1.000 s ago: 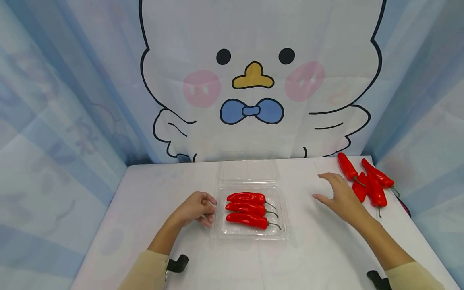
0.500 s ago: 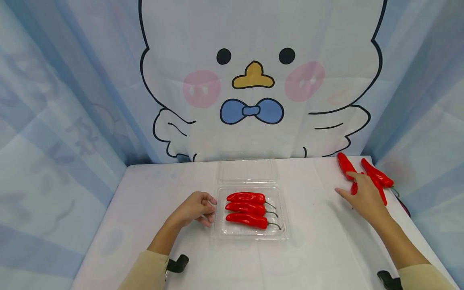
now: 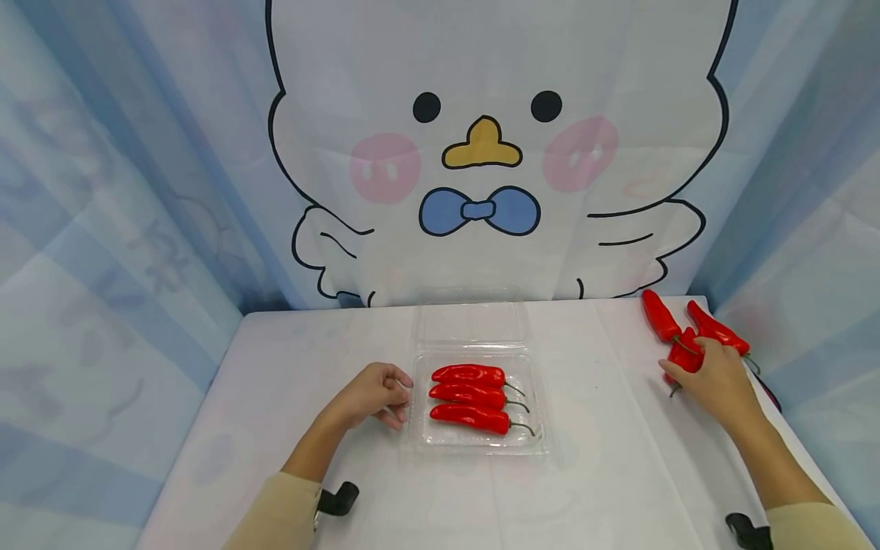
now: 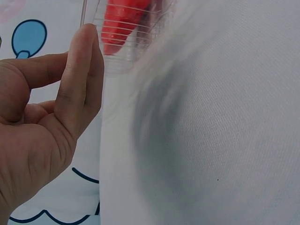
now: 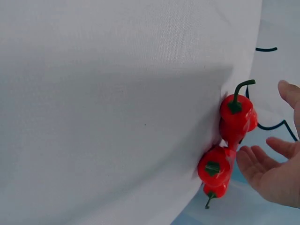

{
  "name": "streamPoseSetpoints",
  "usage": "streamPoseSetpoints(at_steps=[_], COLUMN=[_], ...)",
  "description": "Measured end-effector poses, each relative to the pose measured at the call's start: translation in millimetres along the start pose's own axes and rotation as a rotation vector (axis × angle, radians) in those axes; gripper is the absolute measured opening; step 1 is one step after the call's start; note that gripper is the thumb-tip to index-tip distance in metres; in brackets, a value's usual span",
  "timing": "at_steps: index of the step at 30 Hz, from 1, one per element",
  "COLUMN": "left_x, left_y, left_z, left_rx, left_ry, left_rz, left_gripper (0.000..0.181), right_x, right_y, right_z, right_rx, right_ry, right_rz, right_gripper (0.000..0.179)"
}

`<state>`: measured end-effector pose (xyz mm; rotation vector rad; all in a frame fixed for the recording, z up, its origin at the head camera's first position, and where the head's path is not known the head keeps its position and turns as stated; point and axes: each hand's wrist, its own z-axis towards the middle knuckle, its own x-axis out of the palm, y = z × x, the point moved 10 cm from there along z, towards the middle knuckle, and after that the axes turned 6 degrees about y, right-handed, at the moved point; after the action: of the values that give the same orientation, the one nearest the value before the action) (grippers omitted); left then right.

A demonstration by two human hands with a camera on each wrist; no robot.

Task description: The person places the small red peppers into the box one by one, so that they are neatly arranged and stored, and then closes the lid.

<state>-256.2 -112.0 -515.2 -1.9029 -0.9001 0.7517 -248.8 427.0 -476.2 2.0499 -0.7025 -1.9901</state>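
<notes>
My left hand [image 3: 374, 395] rests beside the left rim of a clear plastic clamshell box [image 3: 421, 439], fingertips right at the edge. Inside the box lie three red chili peppers [image 3: 470, 395], stems pointing right. In the left wrist view the fingers [image 4: 77, 77] meet the box edge, with a pepper [image 4: 123, 23] showing through the ribbed wall. My right hand [image 3: 718, 378] reaches over a red pepper [image 3: 683, 359] in the pile at the table's far right, thumb left of it. In the right wrist view the thumb and fingers stand apart above that pepper [image 5: 233, 123].
More red peppers [image 3: 718, 327] lie around the right hand, close to the table's right edge. The box's clear lid [image 3: 473, 325] is folded back toward the backdrop [image 3: 481, 267]. Light blue curtains [image 3: 103, 305] border the white table [image 3: 275, 367] on both sides.
My right hand has moved right and come down over the pepper pile, where one pepper now shows between thumb and fingers. The left hand and the box have stayed in place.
</notes>
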Motion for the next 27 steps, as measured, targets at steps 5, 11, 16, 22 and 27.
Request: streamPoseSetpoints(at_steps=[5,11,16,22,27], left_x=[-0.9,-0.4,0.7,1.1,1.2], left_y=[0.3,-0.1,-2.4,-3.5,-4.8], left_z=[0.2,0.7,-0.1,-1.2,-2.1], left_rx=[-0.003,0.000,0.012,0.011,0.014], left_ry=[-0.009,-0.003,0.007,0.003,0.003], left_rz=[-0.007,-0.005,0.001,0.004,0.005], left_gripper=[0.021,0.021,0.022,0.022,0.023], right_x=[1,0,1,4,7], right_y=[-7,-8,-9,-14,-20], right_z=[3.6,5.9,6.9,10.8,13.4], right_rx=[0.046,0.058,0.059,0.077,0.120], right_ry=[0.050,0.077,0.081,0.106,0.140], right_rz=[0.004,-0.040,-0.058,-0.076,-0.064], right_gripper=[0.092,0.086,0.083,0.080,0.079])
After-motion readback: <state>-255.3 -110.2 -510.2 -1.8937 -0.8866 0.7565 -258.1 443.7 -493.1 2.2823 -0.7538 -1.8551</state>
